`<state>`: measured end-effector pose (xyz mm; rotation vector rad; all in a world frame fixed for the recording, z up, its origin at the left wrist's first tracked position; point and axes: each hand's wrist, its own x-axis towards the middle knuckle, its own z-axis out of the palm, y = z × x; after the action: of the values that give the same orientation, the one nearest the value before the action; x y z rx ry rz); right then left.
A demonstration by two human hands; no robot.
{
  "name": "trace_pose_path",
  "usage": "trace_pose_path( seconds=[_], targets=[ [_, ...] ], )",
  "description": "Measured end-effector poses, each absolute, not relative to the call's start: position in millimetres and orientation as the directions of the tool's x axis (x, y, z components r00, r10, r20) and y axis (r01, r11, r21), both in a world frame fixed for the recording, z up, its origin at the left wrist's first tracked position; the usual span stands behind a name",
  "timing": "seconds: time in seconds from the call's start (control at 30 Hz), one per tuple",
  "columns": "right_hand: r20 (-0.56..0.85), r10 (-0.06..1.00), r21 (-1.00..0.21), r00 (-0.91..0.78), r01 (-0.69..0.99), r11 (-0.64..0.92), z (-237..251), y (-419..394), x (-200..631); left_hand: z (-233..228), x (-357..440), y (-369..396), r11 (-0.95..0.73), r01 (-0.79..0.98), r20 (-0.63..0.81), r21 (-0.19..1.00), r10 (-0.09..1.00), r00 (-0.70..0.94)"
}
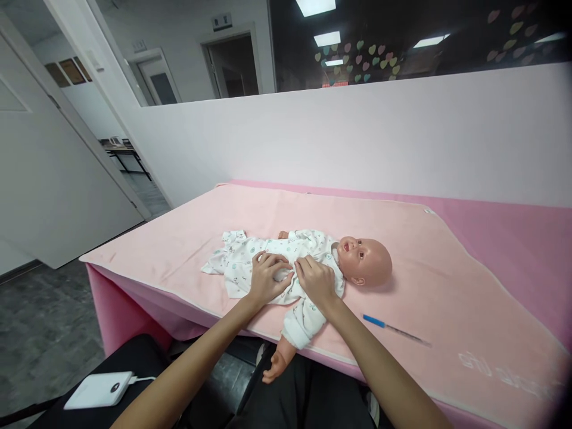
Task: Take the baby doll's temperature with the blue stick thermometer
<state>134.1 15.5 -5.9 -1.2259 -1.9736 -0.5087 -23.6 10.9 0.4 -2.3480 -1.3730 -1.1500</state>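
Note:
A baby doll [369, 262] lies on its back on the pink cover, its head to the right. It wears a white baby romper [243, 262] with small printed figures. My left hand [269, 277] rests on the romper's middle, fingers bent and thumb near the fingertips at the cloth's front. Close beside it on the chest, my right hand [316, 279] pinches the romper's front edge. The cloth between the fingertips is partly hidden. One doll arm [280, 357] hangs over the table's near edge, out of its rolled sleeve [304, 323].
A blue-capped pen [374, 320] lies on the pink cover [170, 238], right of my right forearm. The table's near edge is just before my lap. A white power bank [98, 390] with a cable sits at lower left. A white wall [357, 143] stands behind the table.

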Motion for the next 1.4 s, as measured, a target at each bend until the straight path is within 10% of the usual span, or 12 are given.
trace_pose_path(
  seconds=[0.23, 0.47, 0.7, 1.4],
  targets=[
    [0.8, 0.553, -0.068, -0.232, 0.881, 0.468, -6.2, 15.8, 134.0, 0.6, -26.2, 7.3, -0.553, 0.794, 0.659, 0.254, 0.699, 0.276],
    [0.82, 0.553, -0.145, -0.149, 0.88, 0.452, -4.5, 16.8, 132.5, -10.6, -43.8, 12.1, -0.352, 0.706, 0.716, 0.615, 0.625, -0.312],
    [0.821, 0.561, -0.191, -0.112, 0.87, 0.454, -2.4, 17.0, 131.7, 14.8, -41.4, 28.0, -0.367, 0.564, 0.657, 0.74, 0.574, -0.489],
    [0.817, 0.567, -0.24, -0.102, 0.834, 0.497, -10.0, 19.9, 133.3, 22.1, -3.2, 134.7, -0.375, 0.241, 0.403, 0.895, 0.912, -0.078]
  ],
)
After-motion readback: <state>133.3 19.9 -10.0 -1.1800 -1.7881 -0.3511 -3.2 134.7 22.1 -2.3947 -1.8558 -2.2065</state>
